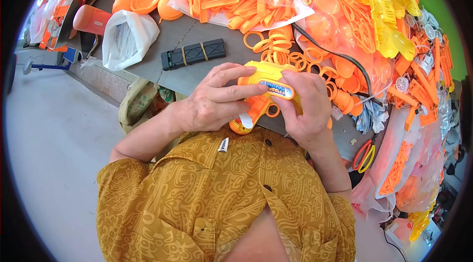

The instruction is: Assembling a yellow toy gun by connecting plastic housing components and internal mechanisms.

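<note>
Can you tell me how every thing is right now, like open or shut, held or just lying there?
Yellow-and-orange toy: held in both hands.
Left hand: closed around the toy.
Right hand: closed around the toy.
Black case: lying down, two bands around it.
White bag: open.
Orange rings: loose, heaped.
Red-and-yellow-handled tool: lying down; open or shut, unclear.

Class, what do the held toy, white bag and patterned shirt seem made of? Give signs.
Toy: probably hard, glossy plastic, from smooth moulded edges.
White bag: likely thin, smooth plastic, from its creases.
Patterned shirt: matte cloth, by its soft folds and seams; fibre unclear.
</note>
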`<state>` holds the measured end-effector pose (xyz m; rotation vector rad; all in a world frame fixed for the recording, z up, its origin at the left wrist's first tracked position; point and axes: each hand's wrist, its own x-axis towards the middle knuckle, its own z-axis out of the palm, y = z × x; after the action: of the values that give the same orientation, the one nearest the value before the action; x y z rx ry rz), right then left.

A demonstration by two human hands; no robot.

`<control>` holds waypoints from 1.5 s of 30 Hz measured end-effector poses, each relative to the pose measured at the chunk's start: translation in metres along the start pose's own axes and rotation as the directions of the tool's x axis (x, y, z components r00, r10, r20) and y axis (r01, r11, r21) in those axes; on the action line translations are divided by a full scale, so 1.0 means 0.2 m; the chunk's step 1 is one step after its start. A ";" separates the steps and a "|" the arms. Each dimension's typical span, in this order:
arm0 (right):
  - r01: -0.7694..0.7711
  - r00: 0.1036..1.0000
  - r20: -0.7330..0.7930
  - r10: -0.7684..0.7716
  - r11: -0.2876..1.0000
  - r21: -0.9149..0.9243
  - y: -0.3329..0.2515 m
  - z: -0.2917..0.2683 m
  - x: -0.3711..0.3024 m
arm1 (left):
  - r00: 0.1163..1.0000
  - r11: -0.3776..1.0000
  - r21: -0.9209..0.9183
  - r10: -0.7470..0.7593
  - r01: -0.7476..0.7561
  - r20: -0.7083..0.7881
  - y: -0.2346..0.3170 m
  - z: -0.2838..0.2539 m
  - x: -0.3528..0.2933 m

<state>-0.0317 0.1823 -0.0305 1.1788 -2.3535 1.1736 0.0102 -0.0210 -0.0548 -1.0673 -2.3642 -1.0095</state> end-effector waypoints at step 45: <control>-0.076 0.825 -0.337 0.454 0.680 0.730 -0.03 -0.08 -0.14 | 0.858 0.704 -0.657 -0.485 0.270 -0.167 0.05 0.11 -0.04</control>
<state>-0.0102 0.2074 -0.0325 0.5301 -1.7379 2.2894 0.0223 -0.0047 -0.0692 -0.4929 -2.0410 -2.0479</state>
